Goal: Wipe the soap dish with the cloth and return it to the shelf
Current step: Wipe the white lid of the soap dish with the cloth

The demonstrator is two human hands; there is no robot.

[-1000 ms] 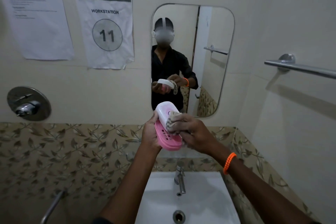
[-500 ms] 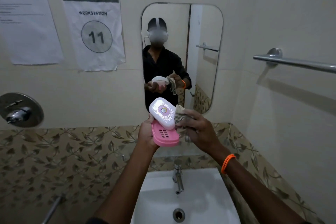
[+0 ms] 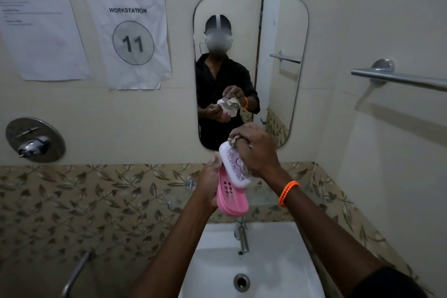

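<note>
The soap dish [image 3: 231, 197] has a pink slotted base and a white patterned lid [image 3: 232, 167] hinged open above it. My left hand [image 3: 210, 184] grips the pink base from the left, holding it up above the sink. A bunched patterned cloth [image 3: 233, 142] is gripped in my right hand [image 3: 254, 150], which presses it onto the top end of the white lid. Most of the cloth is hidden under my fingers. An orange bead bracelet [image 3: 287, 192] circles my right wrist.
A white sink [image 3: 273, 271] with a chrome tap [image 3: 242, 237] lies directly below the hands. A mirror [image 3: 273, 55] hangs on the wall ahead. A steel towel bar [image 3: 399, 78] juts out at the right, and a chrome wall valve [image 3: 35, 140] sits at the left.
My right hand has moved with the cloth from the dish's right side up over the top of the lid. The dish has tilted more upright and sits lower in view.
</note>
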